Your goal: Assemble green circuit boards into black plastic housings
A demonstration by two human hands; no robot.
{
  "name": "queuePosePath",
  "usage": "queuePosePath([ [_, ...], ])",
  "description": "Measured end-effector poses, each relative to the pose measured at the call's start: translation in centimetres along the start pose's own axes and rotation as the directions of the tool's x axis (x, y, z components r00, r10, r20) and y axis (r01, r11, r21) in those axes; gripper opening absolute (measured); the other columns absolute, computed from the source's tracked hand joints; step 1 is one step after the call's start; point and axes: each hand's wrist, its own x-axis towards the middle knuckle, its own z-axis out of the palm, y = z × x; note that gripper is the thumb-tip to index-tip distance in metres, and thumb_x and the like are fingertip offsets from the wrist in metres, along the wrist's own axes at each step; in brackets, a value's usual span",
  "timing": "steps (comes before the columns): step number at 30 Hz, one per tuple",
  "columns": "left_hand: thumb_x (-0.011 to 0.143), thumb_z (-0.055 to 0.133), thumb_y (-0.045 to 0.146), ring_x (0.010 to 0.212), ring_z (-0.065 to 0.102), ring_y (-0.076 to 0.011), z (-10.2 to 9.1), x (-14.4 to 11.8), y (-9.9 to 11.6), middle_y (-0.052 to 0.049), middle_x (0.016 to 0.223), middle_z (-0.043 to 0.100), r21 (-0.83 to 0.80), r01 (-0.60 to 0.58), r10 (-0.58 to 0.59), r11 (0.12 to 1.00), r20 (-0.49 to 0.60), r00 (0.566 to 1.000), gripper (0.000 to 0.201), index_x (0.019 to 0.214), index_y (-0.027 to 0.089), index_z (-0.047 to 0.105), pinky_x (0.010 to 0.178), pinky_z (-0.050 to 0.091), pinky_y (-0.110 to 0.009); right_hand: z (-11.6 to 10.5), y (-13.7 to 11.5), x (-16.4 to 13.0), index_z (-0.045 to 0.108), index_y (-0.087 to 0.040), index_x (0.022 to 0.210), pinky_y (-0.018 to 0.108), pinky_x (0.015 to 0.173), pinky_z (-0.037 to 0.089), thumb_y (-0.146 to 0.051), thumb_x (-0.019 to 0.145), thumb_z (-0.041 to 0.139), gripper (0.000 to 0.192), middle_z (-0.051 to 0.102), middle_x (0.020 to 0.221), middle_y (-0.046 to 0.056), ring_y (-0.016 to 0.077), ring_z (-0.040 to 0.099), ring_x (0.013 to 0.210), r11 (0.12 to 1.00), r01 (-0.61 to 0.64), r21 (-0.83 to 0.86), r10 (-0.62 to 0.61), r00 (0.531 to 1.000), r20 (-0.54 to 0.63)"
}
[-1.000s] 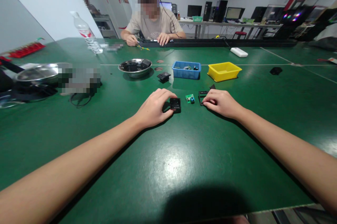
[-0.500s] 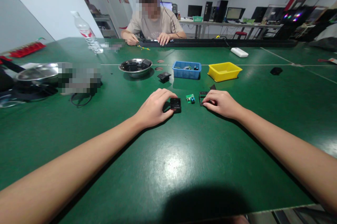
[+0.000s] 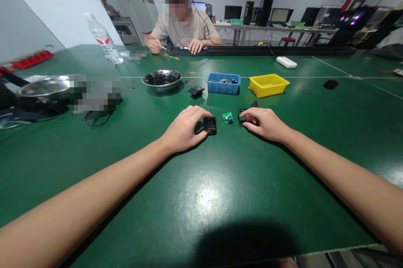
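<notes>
- Left hand (image 3: 184, 129), centre of the frame: it rests on the green table (image 3: 220, 188), with fingers curled around a small black box (image 3: 210, 125) that sits on the table; thumb and fingertips grip the box's left side.
- Right hand (image 3: 264, 123), just right of centre: it lies palm down, with the fingertips pinching a black frame (image 3: 242, 116) flat on the table; most of the frame is hidden under the fingers.
- Circuit board (image 3: 227, 117), small and green: it lies on the table between the two hands, touching neither.
- Black chip (image 3: 254, 103): a small dark piece just above the right hand.
- Black cover (image 3: 196, 91): it lies loose above the left hand, near the bowl.
- Steel bowl (image 3: 161, 80), upper centre-left: it holds dark parts.
- Blue bin (image 3: 223, 84), upper centre: it holds small mixed parts; it stands just right of the cover.
- Yellow bin (image 3: 268, 85): it stands just right of the blue bin.
- White block (image 3: 286, 63), upper right: it lies apart from the bins, farther up the table.
- Water bottle (image 3: 102, 38), upper left: it stands upright.
- Second bowl (image 3: 45, 87), left edge: it sits beside dark cables.
- Another person (image 3: 184, 29), top centre: seated at the far side, both hands on a long black rail (image 3: 267, 51).
</notes>
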Motion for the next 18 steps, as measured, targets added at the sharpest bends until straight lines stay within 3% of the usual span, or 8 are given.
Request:
queuePosePath([
  [4, 0.089, 0.059, 0.023, 0.098, 0.061, -0.0240, -0.08, 0.01, 0.05, -0.009, 0.107, 0.069, -0.005, 0.005, -0.005, 1.000, 0.002, 1.000, 0.021, 0.109, 0.017, 0.060, 0.090, 0.049, -0.040, 0.09, 0.06, 0.02, 0.072, -0.016, 0.122, 0.030, 0.070, 0.047, -0.024, 0.091, 0.061, 0.034, 0.069, 0.085, 0.006, 0.0170, 0.058, 0.068, 1.000, -0.003, -0.018, 0.004, 1.000, 0.020],
  [8, 0.089, 0.060, 0.023, 0.098, 0.060, -0.0237, -0.09, 0.05, 0.00, -0.009, 0.107, 0.069, 0.001, 0.000, 0.000, 1.000, 0.006, 1.000, 0.021, 0.110, 0.017, 0.059, 0.089, 0.049, -0.039, 0.03, 0.02, 0.02, 0.076, -0.019, 0.117, 0.031, 0.074, 0.049, -0.025, 0.094, 0.058, 0.030, 0.070, 0.090, 0.009, 0.0189, 0.062, 0.076, 0.999, 0.008, -0.040, -0.006, 0.999, 0.036],
  [18, 0.089, 0.061, 0.022, 0.099, 0.061, -0.0238, 0.03, -0.04, -0.20, -0.009, 0.108, 0.068, 0.002, -0.012, 0.012, 1.000, 0.003, 1.000, 0.022, 0.110, 0.017, 0.059, 0.090, 0.048, -0.038, -0.01, 0.38, -0.03, 0.080, -0.019, 0.102, 0.028, 0.070, 0.048, -0.023, 0.095, 0.061, 0.021, 0.070, 0.089, 0.008, 0.0162, 0.063, 0.075, 0.998, 0.052, 0.047, -0.053, 0.998, 0.022],
])
